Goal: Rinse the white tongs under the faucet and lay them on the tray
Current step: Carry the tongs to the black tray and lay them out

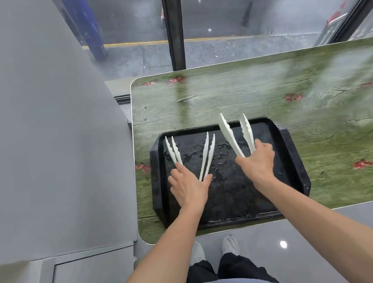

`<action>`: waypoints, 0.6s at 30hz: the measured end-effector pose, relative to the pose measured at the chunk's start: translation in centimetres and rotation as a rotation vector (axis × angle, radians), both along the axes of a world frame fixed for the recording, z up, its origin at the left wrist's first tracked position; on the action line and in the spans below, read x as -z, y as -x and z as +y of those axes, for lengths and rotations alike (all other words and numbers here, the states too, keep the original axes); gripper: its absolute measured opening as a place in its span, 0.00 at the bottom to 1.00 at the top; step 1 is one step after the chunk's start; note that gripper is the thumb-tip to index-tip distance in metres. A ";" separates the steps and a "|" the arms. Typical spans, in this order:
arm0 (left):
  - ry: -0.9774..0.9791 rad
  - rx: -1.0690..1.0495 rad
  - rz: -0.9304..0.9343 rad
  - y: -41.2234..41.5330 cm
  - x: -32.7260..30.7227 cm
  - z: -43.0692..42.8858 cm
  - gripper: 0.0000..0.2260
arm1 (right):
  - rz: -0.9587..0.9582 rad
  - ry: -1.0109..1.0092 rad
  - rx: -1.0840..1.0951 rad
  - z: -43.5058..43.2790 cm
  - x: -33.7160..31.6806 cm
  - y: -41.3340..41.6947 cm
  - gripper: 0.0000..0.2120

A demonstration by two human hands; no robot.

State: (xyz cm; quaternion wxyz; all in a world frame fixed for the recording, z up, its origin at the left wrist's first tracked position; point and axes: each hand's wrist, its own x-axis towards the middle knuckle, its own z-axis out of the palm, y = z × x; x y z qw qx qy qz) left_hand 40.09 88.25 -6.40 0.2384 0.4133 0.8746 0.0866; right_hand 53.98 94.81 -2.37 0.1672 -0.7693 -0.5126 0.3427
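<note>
A wet black tray (290, 162) lies on a green wood-patterned table. Three pairs of white tongs are over it. My right hand (259, 160) grips the hinge end of one pair (229, 135), its open arms pointing away past the tray's far rim. My left hand (188, 186) rests flat on the tray with fingers spread. Its fingers touch the near ends of a pair at the tray's left (173, 150) and of a middle pair (207, 156), both lying on the tray. No faucet is in view.
The green table (320, 102) runs off to the right. A grey wall or cabinet (35, 139) stands close on the left. Glass panes with a black frame (173, 22) rise behind the table. My feet stand on grey floor tiles below the table's near edge.
</note>
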 end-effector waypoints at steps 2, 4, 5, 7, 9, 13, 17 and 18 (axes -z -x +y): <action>0.023 -0.017 0.049 -0.8 0.4 0.4 0.47 | -0.013 -0.004 0.008 0.3 0.8 -1.0 0.30; 0.039 -0.040 0.081 -1.3 0.7 0.6 0.48 | -0.034 -0.010 0.001 0.4 1.5 -1.7 0.32; 0.042 -0.051 0.090 -1.5 0.8 0.6 0.47 | -0.046 -0.014 -0.004 0.5 1.9 -2.0 0.33; 0.041 -0.071 0.097 -1.8 0.9 0.7 0.46 | -0.061 -0.024 -0.014 0.6 2.5 -2.4 0.34; 0.038 -0.088 0.096 -2.0 0.9 0.9 0.44 | -0.067 -0.035 -0.025 0.7 3.1 -2.7 0.34; 0.029 -0.128 0.058 -2.1 0.5 0.9 0.41 | -0.061 -0.038 -0.051 0.9 4.0 -3.3 0.36; 0.021 -0.146 0.007 -2.4 0.0 0.7 0.40 | -0.056 -0.041 -0.067 0.9 4.5 -3.5 0.38; 0.009 -0.155 -0.011 -2.5 -0.1 0.7 0.39 | -0.058 -0.046 -0.073 0.9 4.6 -3.5 0.38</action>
